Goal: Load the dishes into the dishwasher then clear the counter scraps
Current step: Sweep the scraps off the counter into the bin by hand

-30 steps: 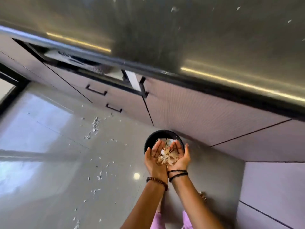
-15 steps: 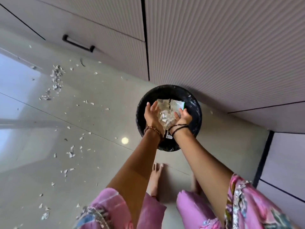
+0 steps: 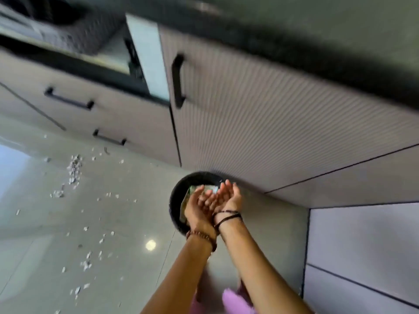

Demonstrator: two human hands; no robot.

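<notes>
Scraps are gone from the palms since half a second ago: left hand (image 3: 196, 206) and right hand (image 3: 227, 196) are cupped together over the bin (image 3: 175, 198), fingers (image 3: 226, 185) released and spread, holding nothing. Load looks dumped; this handful is likely done. Bin is a round, glossy black tub against the ribbed matte cabinet front (image 3: 260, 123), with flat paper packaging (image 3: 209, 188) inside. More pale, flaky scraps (image 3: 73, 167) lie scattered on the polished floor tiles, well left of the bin. Frame is motion-blurred.

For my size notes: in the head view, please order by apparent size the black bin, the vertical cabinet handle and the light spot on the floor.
1. black bin
2. vertical cabinet handle
3. light spot
</notes>
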